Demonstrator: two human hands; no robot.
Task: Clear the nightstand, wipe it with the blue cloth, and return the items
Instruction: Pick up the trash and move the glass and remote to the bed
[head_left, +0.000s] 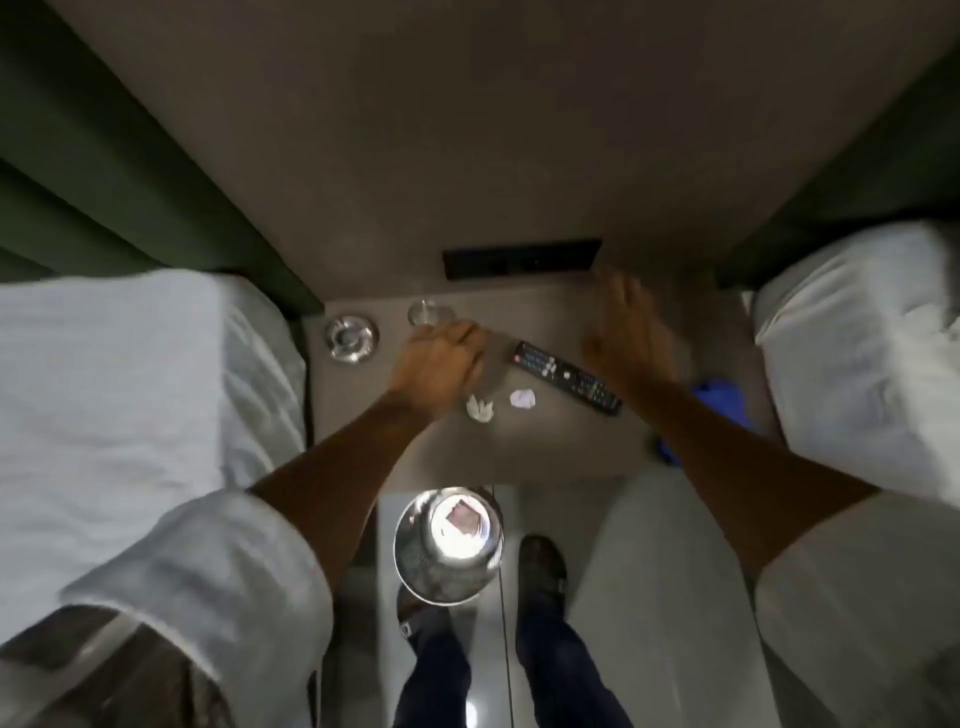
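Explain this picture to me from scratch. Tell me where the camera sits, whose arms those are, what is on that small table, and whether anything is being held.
There is no machine: a person wears one wide camera on the head, looking down, so both arms reach in from below.

The nightstand stands between two beds. On it lie a glass ashtray, a drinking glass, a remote control and two crumpled bits of paper. A blue cloth sits at its right edge, partly behind the arm. A metal bin stands on the floor in front.

The left hand is curled beside the drinking glass; blur hides whether it grips anything. The right hand is open, fingers spread, holding nothing.
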